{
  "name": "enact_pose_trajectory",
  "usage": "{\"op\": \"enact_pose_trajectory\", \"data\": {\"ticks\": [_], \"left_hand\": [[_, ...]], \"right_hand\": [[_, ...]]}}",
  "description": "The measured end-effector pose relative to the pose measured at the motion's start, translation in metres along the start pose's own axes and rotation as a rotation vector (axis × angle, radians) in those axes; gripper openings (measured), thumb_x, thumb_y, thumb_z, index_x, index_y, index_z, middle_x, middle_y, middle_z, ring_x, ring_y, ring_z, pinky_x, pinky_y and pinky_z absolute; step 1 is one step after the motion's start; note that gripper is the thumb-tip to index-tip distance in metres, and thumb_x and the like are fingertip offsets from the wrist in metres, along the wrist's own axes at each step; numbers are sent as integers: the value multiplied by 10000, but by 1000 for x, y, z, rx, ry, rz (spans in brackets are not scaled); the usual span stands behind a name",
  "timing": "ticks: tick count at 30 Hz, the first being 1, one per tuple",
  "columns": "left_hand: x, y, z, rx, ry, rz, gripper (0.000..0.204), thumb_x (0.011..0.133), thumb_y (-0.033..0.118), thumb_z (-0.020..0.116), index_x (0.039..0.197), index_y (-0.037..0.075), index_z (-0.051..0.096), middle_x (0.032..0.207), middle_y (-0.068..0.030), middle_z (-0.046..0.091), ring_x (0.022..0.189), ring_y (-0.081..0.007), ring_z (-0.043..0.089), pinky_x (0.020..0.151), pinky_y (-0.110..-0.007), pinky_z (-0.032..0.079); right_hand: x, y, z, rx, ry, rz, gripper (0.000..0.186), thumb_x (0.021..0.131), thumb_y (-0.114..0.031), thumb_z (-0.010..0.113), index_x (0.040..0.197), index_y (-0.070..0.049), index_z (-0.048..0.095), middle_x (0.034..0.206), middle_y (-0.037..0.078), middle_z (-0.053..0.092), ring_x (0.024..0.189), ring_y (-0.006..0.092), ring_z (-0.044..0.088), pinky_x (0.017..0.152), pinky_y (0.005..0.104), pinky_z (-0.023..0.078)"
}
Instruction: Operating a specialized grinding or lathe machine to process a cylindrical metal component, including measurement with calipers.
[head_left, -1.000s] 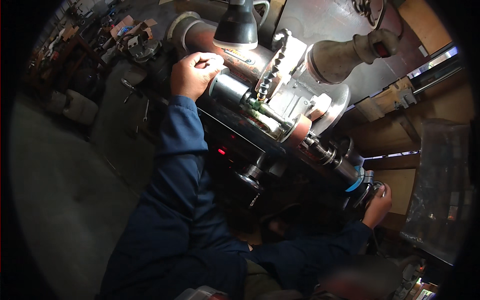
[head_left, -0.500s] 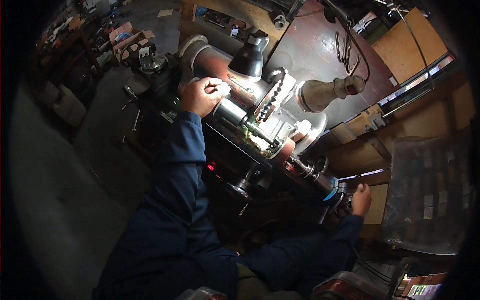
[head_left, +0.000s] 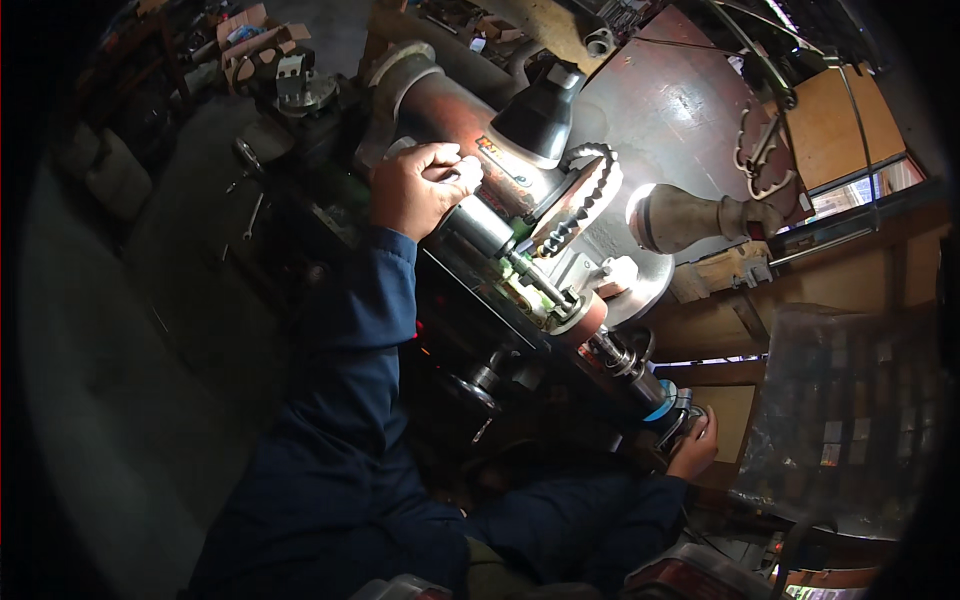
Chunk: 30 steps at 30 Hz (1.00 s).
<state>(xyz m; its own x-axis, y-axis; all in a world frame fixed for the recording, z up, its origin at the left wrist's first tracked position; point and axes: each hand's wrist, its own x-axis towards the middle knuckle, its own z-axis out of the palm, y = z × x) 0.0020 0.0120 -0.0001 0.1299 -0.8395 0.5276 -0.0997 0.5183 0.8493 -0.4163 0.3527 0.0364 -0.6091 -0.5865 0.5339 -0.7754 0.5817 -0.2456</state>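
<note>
My left hand (head_left: 422, 192) is closed at the far end of a thick bright metal cylinder (head_left: 480, 228) on a bench machine. Its fingers are curled together, and what they grip is hidden. A thin shaft (head_left: 540, 282) runs from that cylinder toward a reddish wheel (head_left: 592, 318). Beyond the wheel, a spindle (head_left: 618, 355) continues to a blue band (head_left: 660, 403) and a metal end fitting (head_left: 680, 425). My right hand (head_left: 694, 448) is at this fitting with its fingers bent round its outer side; the exact part they hold is unclear.
A dark lamp (head_left: 535, 115) and a pale lamp (head_left: 685, 220) hang over the machine beside a segmented hose (head_left: 588, 205). A crank handle (head_left: 482, 388) sticks out on the near side. A clear plastic sheet (head_left: 825, 420) hangs at the right. An open cardboard box (head_left: 255, 45) lies far left.
The view has shifted, so the machine and lamps sit farther right. My right hand has moved down and in against the end fitting, its fingers bending round it. My left hand keeps its grip.
</note>
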Motion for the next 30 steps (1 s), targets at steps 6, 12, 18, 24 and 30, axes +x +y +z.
{"op": "enact_pose_trajectory", "data": {"ticks": [6, 12, 18, 24, 30], "left_hand": [[1, -6, 2, -55, -60, -132, 300, 650, 34, 803, 915, -28, 677, 875, -118, 703, 829, -160, 697, 718, -271, 557], [4, -1, 3, 87, 0, -37, 257, 657, 61, 792, 864, -36, 675, 828, -136, 696, 769, -186, 702, 668, -267, 552], [5, 5, 8, -31, 27, -75, 226, 673, 120, 786, 818, -15, 677, 722, -128, 679, 675, -183, 685, 622, -290, 534], [8, -1, 7, 161, 109, 56, 173, 620, 127, 758, 741, 31, 679, 664, -109, 654, 618, -228, 641, 576, -321, 504], [8, -3, 7, 192, 122, 25, 156, 599, 174, 742, 708, 79, 681, 638, -65, 645, 643, -228, 627, 625, -368, 462]], "right_hand": [[27, 8, 0, 36, -251, 47, 238, 908, -135, 549, 1070, 2, 656, 1006, 180, 677, 935, 272, 650, 840, 351, 480], [53, 28, 8, 88, -499, 123, 218, 891, -96, 562, 1035, 35, 661, 945, 155, 686, 881, 211, 638, 825, 322, 473], [74, 27, 9, 154, -763, 244, 232, 884, -64, 509, 1008, 44, 672, 890, 93, 689, 801, 166, 631, 750, 285, 479], [118, 43, 35, -63, -1232, 360, 263, 873, -152, 502, 933, 15, 696, 815, 79, 696, 700, 191, 633, 643, 314, 483], [149, 64, 73, -560, -1644, -232, 323, 839, -296, 553, 947, -21, 681, 875, 167, 688, 769, 266, 653, 695, 372, 482]]}}
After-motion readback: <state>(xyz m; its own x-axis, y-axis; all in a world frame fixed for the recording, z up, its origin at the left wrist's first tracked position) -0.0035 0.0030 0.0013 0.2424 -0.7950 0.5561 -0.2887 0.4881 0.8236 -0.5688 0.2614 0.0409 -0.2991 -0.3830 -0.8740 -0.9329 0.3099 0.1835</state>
